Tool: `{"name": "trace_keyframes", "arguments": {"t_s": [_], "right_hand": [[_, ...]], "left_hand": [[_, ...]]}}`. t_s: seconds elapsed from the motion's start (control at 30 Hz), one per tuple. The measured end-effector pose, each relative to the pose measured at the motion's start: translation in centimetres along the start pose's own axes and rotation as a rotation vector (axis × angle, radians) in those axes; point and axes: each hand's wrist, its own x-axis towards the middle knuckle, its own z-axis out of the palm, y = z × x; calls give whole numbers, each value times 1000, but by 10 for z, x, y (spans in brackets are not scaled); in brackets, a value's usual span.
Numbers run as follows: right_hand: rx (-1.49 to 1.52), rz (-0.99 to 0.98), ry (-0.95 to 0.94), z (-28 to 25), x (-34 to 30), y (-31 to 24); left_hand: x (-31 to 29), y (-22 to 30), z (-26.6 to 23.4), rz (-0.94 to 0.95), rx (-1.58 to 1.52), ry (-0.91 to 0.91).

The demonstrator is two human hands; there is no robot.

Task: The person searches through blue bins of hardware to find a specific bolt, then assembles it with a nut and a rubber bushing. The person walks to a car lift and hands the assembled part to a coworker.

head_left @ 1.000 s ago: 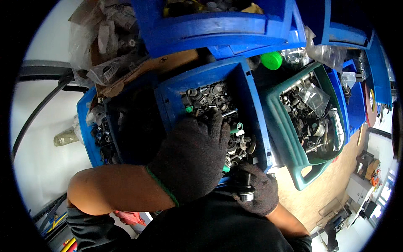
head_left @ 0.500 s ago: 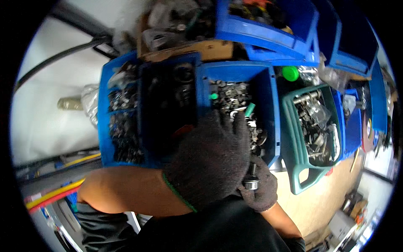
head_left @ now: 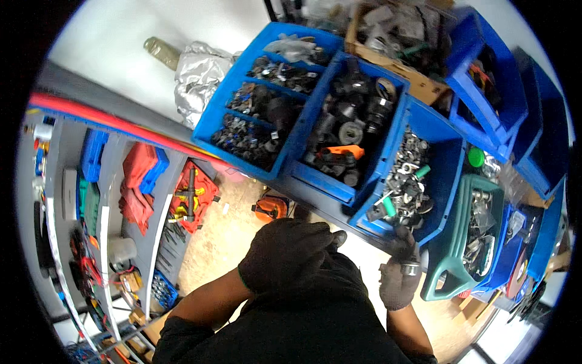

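Both my hands wear dark knit gloves. My left hand [head_left: 285,252] is held close in front of my body, below the bins, its fingers curled together. A small dark piece [head_left: 339,238] shows at its fingertips, too unclear to name. My right hand [head_left: 399,282] is closed around a metal part with a silver ring and a dark stem [head_left: 412,268], just below the front of a blue bin [head_left: 445,200]. Small metal parts [head_left: 407,176] and green cylindrical pieces lie in that bin.
Left of it stand a blue bin with black parts and an orange piece [head_left: 342,151] and a divided blue bin [head_left: 206,130] of small fittings. A green handled bin [head_left: 448,276] is at the right. Shelves [head_left: 112,242] and an open red tool case [head_left: 194,197] occupy the left.
The view has swung left, bringing the shelves and floor into sight. My left hand has drawn back from over the bins toward my body. My right hand still holds the metal part.
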Motion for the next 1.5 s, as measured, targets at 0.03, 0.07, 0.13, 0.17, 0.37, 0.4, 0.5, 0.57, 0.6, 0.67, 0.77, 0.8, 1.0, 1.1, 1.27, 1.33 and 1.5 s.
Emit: {"name": "trace_keyframes", "arguments": {"t_s": [0.03,0.07,0.13,0.17,0.37,0.4,0.5,0.57,0.6,0.67,0.77,0.8,1.0,1.1,1.27,1.33,1.5], "right_hand": [[-93,97,-17,-9,-9,3],[-114,93,12,-7,-15,7],[-149,122,37,4,-20,4],[-167,152,32,13,-19,-3],[-408,69,-208,94,9,-46],[-456,45,-219,107,11,-43],[-294,73,-201,149,15,-49],[-322,95,-198,166,19,-53],[-298,103,-179,174,18,-55],[-245,109,-142,189,16,-58],[-297,128,-135,192,9,-54],[-304,152,-125,194,5,-54],[-317,190,-19,198,-19,-46],[-312,212,81,202,-28,-42],[-312,300,212,207,-38,-38],[-298,272,257,210,-37,-35],[-333,290,285,217,-31,-38]], "left_hand": [[-2,-4,-7,-42,18,-56],[-7,-7,-12,-93,38,-117],[-22,-29,-15,-93,-8,50],[-31,-43,-16,-88,-27,128],[-80,-131,-52,-67,13,347],[-90,-153,-57,-33,-9,403],[-125,-219,-83,-239,-182,701],[-141,-275,-118,-335,-293,827],[-144,-309,-142,-319,-202,854],[-136,-394,-171,-338,-137,878],[-55,-415,-227,-202,-487,631],[-23,-405,-246,-143,-647,514],[127,-275,-254,721,306,12],[157,-281,-238,918,316,-89],[195,-273,-217,957,327,-123],[196,-251,-202,1023,318,-111],[176,-198,-164,1165,257,-395]]}}
